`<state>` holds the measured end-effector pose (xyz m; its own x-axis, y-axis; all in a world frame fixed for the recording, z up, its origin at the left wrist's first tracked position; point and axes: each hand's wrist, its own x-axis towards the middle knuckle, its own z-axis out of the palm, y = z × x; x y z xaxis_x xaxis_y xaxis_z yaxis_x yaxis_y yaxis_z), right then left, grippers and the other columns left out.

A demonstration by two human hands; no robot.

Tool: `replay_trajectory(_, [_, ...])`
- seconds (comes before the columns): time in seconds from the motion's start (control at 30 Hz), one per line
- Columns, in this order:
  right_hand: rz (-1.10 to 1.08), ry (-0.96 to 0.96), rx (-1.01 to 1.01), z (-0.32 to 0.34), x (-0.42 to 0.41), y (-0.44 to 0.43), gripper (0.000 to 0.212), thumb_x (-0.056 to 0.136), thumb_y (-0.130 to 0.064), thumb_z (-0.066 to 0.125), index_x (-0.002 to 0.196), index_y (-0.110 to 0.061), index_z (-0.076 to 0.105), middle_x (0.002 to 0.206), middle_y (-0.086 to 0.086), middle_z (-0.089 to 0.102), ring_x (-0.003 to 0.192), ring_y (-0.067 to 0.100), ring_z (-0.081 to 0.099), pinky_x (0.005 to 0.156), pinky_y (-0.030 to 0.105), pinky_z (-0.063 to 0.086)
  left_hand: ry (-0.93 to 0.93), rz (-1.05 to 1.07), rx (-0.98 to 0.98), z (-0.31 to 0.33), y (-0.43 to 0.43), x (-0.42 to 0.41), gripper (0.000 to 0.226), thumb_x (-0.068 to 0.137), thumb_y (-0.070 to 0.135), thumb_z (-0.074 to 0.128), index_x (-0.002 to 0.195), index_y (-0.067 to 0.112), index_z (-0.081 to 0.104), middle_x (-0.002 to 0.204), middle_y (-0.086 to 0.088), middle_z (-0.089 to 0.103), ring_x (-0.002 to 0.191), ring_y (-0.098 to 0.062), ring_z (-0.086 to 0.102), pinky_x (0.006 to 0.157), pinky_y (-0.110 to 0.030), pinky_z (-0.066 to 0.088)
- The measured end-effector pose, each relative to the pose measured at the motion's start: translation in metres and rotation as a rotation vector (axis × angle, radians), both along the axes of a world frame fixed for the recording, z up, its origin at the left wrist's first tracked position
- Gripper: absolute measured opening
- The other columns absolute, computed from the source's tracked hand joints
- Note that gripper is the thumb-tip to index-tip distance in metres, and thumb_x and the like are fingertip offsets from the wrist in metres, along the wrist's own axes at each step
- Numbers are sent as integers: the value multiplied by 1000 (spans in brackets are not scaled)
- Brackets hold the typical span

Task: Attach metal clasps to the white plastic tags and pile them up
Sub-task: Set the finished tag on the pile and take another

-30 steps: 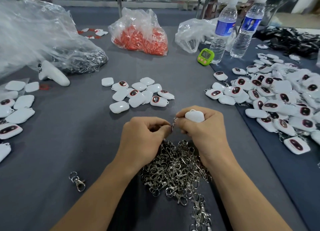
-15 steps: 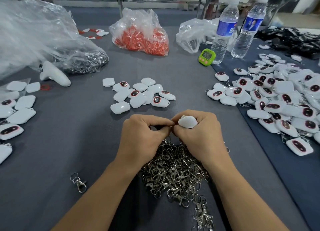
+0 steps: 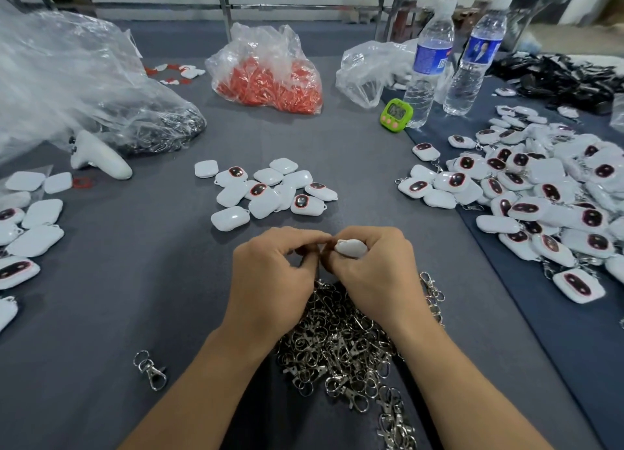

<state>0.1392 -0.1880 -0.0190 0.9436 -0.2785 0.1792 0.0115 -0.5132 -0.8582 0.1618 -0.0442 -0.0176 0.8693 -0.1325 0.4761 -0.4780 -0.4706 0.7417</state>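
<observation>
My right hand grips a white plastic tag, of which only the top edge shows above the fingers. My left hand sits against it, fingertips pinching a metal clasp that is almost hidden between the two hands. Both hands hover over a heap of loose metal clasps. A small group of bare white tags lies just beyond the hands. To the right spreads a big pile of tags with clasps attached.
One single clasp lies at the lower left. More white tags sit at the left edge. Behind are a white handle-shaped object, clear bags, a bag of red parts, a green timer and two water bottles.
The two hands have closed together and the tag has tilted down into my right hand. The clasp that showed between the hands is now mostly covered by the fingers.
</observation>
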Motion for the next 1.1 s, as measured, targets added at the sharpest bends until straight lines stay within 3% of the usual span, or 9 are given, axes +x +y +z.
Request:
replay_trajectory(0.13, [-20,-45,112,-1,3,3,23,75,-10,76,70,-32,75,58,-14,68,55,-1,57,54,13,40,189,10,-125,3,0,2,31,80,9,80,87,39,79,78,29,73,74,8,69,69,-3,47])
replay_trajectory(0.3, [-17,-21,349,3,6,6,4,67,-22,75,67,-26,77,61,-4,70,56,10,57,58,33,48,404,-5,-236,2,3,9,15,80,19,83,79,34,81,74,19,75,72,2,72,65,-8,50])
replay_trajectory(0.4, [-18,11,329,4,6,5,4,70,-24,80,68,-26,77,60,-3,69,56,11,57,56,33,49,360,-5,-217,2,3,8,19,80,21,82,79,40,79,69,17,74,63,1,68,60,-11,50])
replay_trajectory(0.5, [-37,-1,148,2,5,3,16,77,-19,82,71,-32,77,60,-13,69,55,1,59,53,19,46,236,45,-105,3,2,4,18,77,22,80,76,40,77,65,20,70,54,2,59,52,-6,41])
replay_trajectory(0.63, [-57,-39,68,2,2,5,20,77,-14,79,71,-33,76,60,-15,69,58,-1,63,51,10,43,112,70,21,3,1,1,21,75,15,81,77,35,78,79,28,70,80,7,63,71,0,37])
replay_trajectory(0.8, [-26,-43,169,3,4,1,23,77,-10,77,70,-32,77,59,-13,69,55,-1,59,56,18,45,249,10,-102,3,1,5,24,77,17,80,73,41,78,63,23,70,50,5,56,49,-6,39])
replay_trajectory(0.87, [-13,-14,186,3,4,-2,23,77,-10,76,70,-32,77,60,-11,69,55,1,58,58,24,46,284,-21,-113,3,1,6,27,77,17,80,74,44,78,59,19,69,46,3,53,47,-9,39])
replay_trajectory(1.1, [19,57,227,2,3,-8,21,77,-10,76,70,-30,78,58,-8,68,53,2,55,54,23,41,300,-75,-104,4,1,5,24,75,20,84,74,43,77,54,12,67,40,0,46,42,-13,36])
